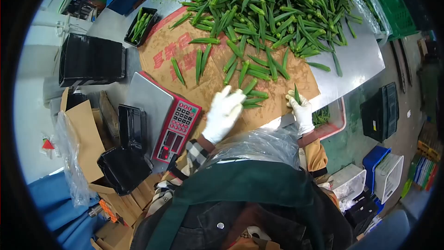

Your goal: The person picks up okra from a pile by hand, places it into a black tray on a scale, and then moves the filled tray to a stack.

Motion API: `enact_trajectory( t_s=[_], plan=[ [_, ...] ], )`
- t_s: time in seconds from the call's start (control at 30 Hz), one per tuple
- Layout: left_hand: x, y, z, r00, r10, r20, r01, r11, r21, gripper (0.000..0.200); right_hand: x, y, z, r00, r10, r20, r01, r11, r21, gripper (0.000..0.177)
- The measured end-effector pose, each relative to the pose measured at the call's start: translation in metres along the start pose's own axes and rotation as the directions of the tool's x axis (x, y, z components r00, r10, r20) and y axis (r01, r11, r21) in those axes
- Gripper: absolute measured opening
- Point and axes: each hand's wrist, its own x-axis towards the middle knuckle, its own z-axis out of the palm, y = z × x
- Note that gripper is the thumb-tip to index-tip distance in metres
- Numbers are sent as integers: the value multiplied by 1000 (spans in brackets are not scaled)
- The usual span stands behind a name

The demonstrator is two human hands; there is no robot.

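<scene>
My left hand (224,115), in a white glove, is over the brown cardboard sheet with its fingers stretched out and apart. Its fingertips are beside a few okra pods (257,94), and I see nothing held in it. Near the right edge of the cardboard, my right hand (302,113), also gloved, pinches a single okra pod (296,93) that points away from me. Loose okra pods (176,71) lie scattered on the cardboard (212,97). Beyond them rises a large heap of okra (277,9).
At left is a red scale (178,122) with a metal plate. Behind it stands a black tray of okra (140,27), with stacked black trays (91,60) farther left. A pink-rimmed bin (341,122) with okra sits below the right table edge. A green crate (388,2) stands far right.
</scene>
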Motion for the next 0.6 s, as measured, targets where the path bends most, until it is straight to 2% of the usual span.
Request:
enact_trajectory(
  t_s=[0.03, 0.07, 0.1, 0.17, 0.2, 0.3, 0.33, 0.4, 0.43, 0.5, 0.53, 0.6],
  plan=[
    [2, -1, -12, 987, -102, -124, 82, 984, -156, 28, 3, 5, -3, 999, -34, -2, 34, 999, 27, 28],
    [5, -9, -18, 936, -313, -160, 229, 888, -398, 22, 6, 10, -6, 998, -70, -4, 70, 996, 54, 27],
    [4, -30, -18, 880, -419, -224, 273, 832, -483, 19, 10, 9, -4, 991, -133, -22, 132, 991, -19, 26],
    [11, -43, -27, 827, -481, -292, 360, 851, -382, 17, 21, -1, 4, 965, -261, -39, 251, 954, -165, 25],
    [18, -40, -30, 865, -404, -297, 332, 905, -265, 19, 24, -12, 13, 952, -300, -64, 282, 938, -199, 26],
    [38, -20, -14, 909, -376, -181, 344, 921, -185, 20, 46, -41, 35, 797, -604, 15, 531, 688, -495, 33],
    [43, -21, 1, 928, -317, -194, 293, 945, -144, 22, 56, -46, 41, 777, -629, 41, 530, 617, -581, 36],
    [52, -18, 27, 980, -174, -97, 187, 972, 146, 21, 70, -53, 50, 739, -666, 99, 507, 453, -733, 42],
    [57, -13, 35, 990, -140, -31, 143, 944, 298, 20, 72, -54, 54, 785, -614, 86, 449, 467, -762, 44],
    [64, -5, 38, 977, -197, 80, 152, 909, 387, 19, 76, -57, 59, 863, -503, 55, 330, 478, -814, 48],
    [68, -2, 38, 965, -228, 132, 151, 890, 430, 19, 80, -59, 56, 857, -512, 64, 346, 479, -807, 50],
    [67, -9, 30, 953, -233, 194, 167, 937, 307, 20, 81, -58, 44, 851, -518, 89, 374, 478, -795, 54]
  ],
)
